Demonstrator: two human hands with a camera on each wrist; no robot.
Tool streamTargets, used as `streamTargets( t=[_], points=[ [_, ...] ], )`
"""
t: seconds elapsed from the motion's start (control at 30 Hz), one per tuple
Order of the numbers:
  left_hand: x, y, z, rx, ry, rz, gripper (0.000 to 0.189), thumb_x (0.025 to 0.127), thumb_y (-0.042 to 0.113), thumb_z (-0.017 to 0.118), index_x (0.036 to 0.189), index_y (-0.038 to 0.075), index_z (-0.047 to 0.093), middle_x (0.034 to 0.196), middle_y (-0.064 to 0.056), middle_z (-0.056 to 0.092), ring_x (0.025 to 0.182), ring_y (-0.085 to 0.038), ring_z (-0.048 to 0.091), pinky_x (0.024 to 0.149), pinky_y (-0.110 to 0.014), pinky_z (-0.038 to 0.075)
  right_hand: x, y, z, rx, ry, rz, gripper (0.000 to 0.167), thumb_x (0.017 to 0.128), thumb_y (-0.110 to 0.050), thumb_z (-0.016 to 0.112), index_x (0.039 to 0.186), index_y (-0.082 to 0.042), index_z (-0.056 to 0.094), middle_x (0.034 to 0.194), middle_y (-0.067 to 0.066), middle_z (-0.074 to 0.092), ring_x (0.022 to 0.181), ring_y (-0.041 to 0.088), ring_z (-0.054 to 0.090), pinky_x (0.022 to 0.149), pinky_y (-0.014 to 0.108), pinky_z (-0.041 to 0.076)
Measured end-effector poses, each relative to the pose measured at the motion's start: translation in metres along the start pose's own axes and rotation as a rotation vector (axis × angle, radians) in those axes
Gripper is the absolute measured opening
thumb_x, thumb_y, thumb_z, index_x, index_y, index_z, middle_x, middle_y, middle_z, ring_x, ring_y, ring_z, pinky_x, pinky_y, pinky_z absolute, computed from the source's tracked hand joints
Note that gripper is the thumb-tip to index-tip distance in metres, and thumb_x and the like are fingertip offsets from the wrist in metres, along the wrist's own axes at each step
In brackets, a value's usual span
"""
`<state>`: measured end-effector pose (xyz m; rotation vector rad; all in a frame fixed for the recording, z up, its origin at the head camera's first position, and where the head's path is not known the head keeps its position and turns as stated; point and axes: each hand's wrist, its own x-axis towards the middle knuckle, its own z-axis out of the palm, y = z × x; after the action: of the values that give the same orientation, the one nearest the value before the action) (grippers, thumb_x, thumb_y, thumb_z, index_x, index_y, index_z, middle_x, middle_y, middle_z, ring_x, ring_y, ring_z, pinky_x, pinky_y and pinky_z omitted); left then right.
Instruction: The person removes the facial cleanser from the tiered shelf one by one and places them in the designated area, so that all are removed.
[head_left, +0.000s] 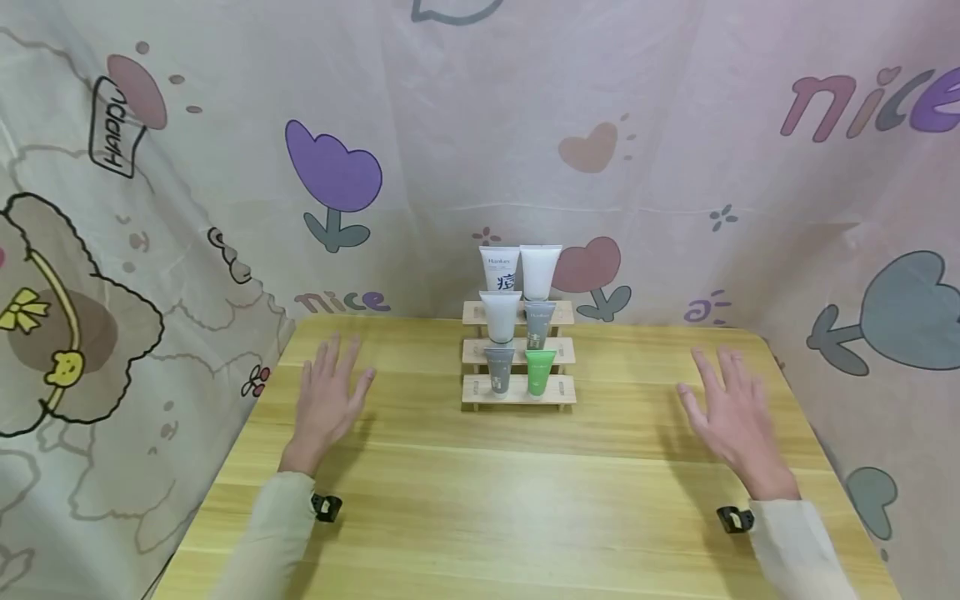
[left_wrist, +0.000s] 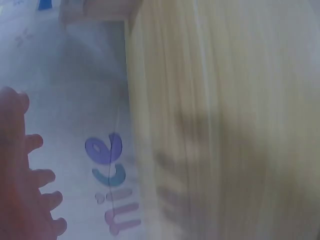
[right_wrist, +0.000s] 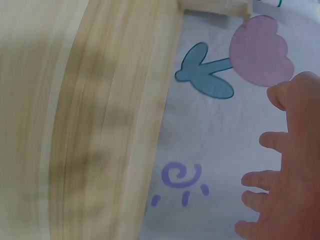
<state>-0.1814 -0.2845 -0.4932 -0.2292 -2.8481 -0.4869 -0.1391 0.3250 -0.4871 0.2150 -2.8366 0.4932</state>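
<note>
Both grips held wide, six tubes standing on the stand between them

In the head view, my left grip (head_left: 328, 396) and my right grip (head_left: 731, 417) are both raised over the desk (head_left: 487, 500), fingers spread apart and nothing held. Between them, well apart from either, a three-tier wooden stand (head_left: 519, 389) sits near the desk's back edge. Its top tier bears a white tube with a blue character (head_left: 498, 263) on the left and a plain white tube (head_left: 539, 273) on the right. The middle tier carries another white tube (head_left: 500, 315) beside a grey tube (head_left: 537, 327); the bottom tier holds a second grey tube (head_left: 498, 372) beside a green tube (head_left: 538, 372). All six stand upright, caps down. Behind hangs a printed cloth (head_left: 465, 150).

In the left wrist view, my fingers lie separated along the left edge, touching nothing; "nice" lettering (left_wrist: 112, 190) shows on the cloth, and a corner of the stand peeks in at the top.

In the right wrist view, my fingers are likewise parted at the right edge, near a purple swirl (right_wrist: 181, 175) and a pink flower (right_wrist: 262, 52) printed on the cloth.
</note>
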Motion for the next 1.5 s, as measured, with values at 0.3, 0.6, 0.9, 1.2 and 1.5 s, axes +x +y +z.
streamTargets(
  t=[0.3,0.6,0.9,1.2,1.5],
  points=[
    [-0.005,0.034,0.027,-0.170,0.053,0.018,0.062,0.110,0.045,0.040,0.163,0.015,0.028,0.169,-0.021,0.013,0.152,-0.047,0.015,0.119,-0.071,0.010,0.002,-0.020,0.008,0.210,0.082,-0.007,0.067,0.107,-0.035,0.053,0.163,-0.012,0.026,0.163,0.032,0.021,0.145,0.057,0.022,0.113,0.078,0.016],
    [-0.018,0.062,0.055,-0.321,0.072,0.007,0.055,0.111,0.038,0.041,0.163,0.022,0.031,0.169,-0.018,0.018,0.151,-0.045,0.021,0.116,-0.074,0.017,0.005,-0.038,0.019,0.356,0.188,-0.038,0.064,0.103,-0.025,0.063,0.160,-0.011,0.036,0.158,0.028,0.035,0.141,0.053,0.034,0.106,0.078,0.030],
    [-0.018,0.085,0.078,-0.527,0.097,0.054,0.050,0.110,0.029,0.048,0.157,0.013,0.042,0.163,-0.020,0.031,0.147,-0.045,0.032,0.111,-0.074,0.029,0.013,-0.050,0.022,0.503,0.301,-0.093,0.061,0.098,-0.009,0.069,0.154,-0.004,0.044,0.151,0.022,0.048,0.135,0.045,0.045,0.106,0.067,0.039],
    [-0.012,0.098,0.100,-0.807,0.081,0.121,0.043,0.106,0.015,0.058,0.146,-0.001,0.051,0.144,-0.027,0.054,0.124,-0.047,0.057,0.106,-0.058,0.047,0.037,-0.079,0.016,0.742,0.230,-0.032,0.058,0.103,-0.008,0.063,0.156,-0.007,0.040,0.153,0.013,0.048,0.137,0.039,0.047,0.114,0.033,0.042],
    [-0.005,0.115,0.125,-1.006,0.037,-0.020,0.041,0.100,0.003,0.065,0.140,-0.004,0.056,0.139,-0.023,0.060,0.125,-0.042,0.059,0.107,-0.052,0.048,0.063,-0.107,0.012,0.942,0.180,-0.044,0.054,0.105,-0.005,0.057,0.155,-0.001,0.037,0.150,0.019,0.049,0.137,0.041,0.046,0.115,0.045,0.041]
  ],
)
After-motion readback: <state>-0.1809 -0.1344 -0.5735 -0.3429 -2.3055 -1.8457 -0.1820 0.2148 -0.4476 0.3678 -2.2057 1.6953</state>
